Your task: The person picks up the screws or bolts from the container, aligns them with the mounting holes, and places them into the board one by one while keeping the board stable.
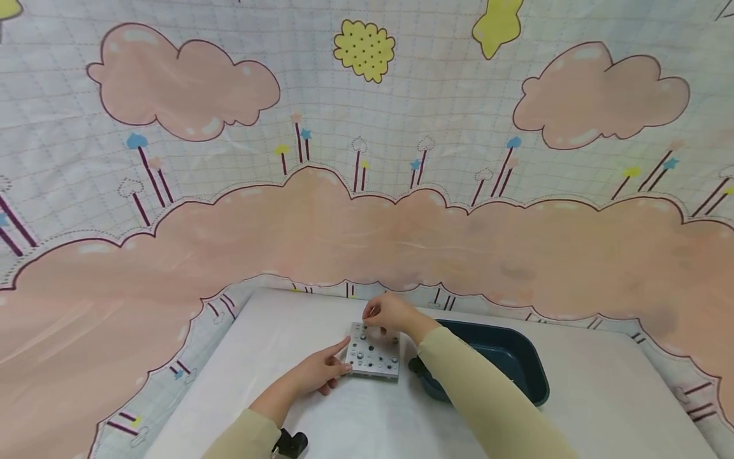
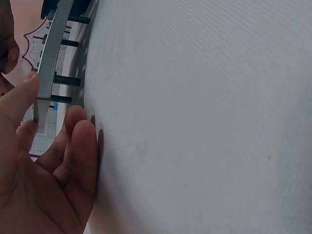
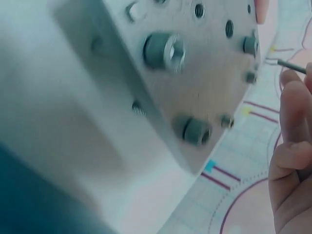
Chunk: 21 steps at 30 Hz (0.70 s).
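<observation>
The person works at a white-covered table (image 1: 602, 395), and the metal plate (image 1: 378, 354) is on it, near the middle, just to the left of a dark blue-green tray (image 1: 510, 357). The left hand (image 1: 318, 371) holds the plate at its left side: the thumb and the index finger lie apart along this edge, touching it, while the other fingers are loosely bent and close together beside the plate, near the table surface. The right hand (image 1: 395, 314) is over the far part of the plate, and its fingertips are pressed together on a thin metal rod (image 3: 291, 67); only a short piece of the rod shows, so I cannot tell if it is a screw or a tool. In the plate there are several socket-head screws (image 3: 165, 51) of different sizes, their heads standing above the upper face, and between them also some open round holes (image 3: 229, 28). Below the plate come out the threaded shanks (image 2: 67, 80), pointing to the table; whether every tip touches it, I cannot say. The right sleeve (image 1: 476, 376), pale yellow, passes in front of the tray and hides a part of it. Behind the table hangs a backdrop (image 1: 401, 242) with pink clouds and yellow shapes.
</observation>
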Available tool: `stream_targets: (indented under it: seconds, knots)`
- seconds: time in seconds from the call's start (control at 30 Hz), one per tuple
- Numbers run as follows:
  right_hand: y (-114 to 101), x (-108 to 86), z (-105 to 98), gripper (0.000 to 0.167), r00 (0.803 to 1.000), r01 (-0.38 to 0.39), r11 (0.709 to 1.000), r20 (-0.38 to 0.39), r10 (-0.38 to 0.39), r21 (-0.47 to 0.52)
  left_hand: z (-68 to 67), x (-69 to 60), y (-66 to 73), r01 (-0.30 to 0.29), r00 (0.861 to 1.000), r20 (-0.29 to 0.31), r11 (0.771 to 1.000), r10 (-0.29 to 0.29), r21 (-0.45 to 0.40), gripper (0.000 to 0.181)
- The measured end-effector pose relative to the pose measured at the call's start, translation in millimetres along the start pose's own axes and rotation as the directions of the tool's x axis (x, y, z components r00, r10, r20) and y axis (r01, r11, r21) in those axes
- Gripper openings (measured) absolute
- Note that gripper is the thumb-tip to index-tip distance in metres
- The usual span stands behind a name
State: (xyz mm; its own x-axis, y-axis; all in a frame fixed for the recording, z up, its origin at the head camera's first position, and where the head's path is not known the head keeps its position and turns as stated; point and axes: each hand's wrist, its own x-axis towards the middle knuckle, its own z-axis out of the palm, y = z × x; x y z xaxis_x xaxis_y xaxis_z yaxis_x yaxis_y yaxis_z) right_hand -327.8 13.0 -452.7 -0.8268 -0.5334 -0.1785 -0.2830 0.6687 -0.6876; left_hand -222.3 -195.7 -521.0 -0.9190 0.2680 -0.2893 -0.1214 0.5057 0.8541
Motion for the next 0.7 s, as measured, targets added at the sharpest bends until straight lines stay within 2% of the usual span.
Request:
stream_targets:
  seconds: [0.13, 0.37, 0.7]
  knots:
    - [-3.0, 6.3, 6.6, 0.005, 1.000, -0.014, 1.000, 0.000, 0.014, -0.018, 0.3, -0.6, 0.1, 0.000, 1.000, 0.003, 1.000, 0.000, -0.007, 0.072]
    - [-3.1, 14.6, 14.7, 0.006, 0.999, -0.004, 0.988, -0.054, -0.004, -0.155, 1.8, -0.3, 1.2, -0.001, 1.000, 0.007, 1.000, 0.001, -0.006, 0.073]
    - [-2.6, 20.2, 21.6, 0.005, 0.998, -0.022, 0.983, -0.063, 0.010, -0.182, 0.6, -2.4, 2.3, -0.012, 1.000, 0.013, 1.000, 0.012, -0.013, 0.072]
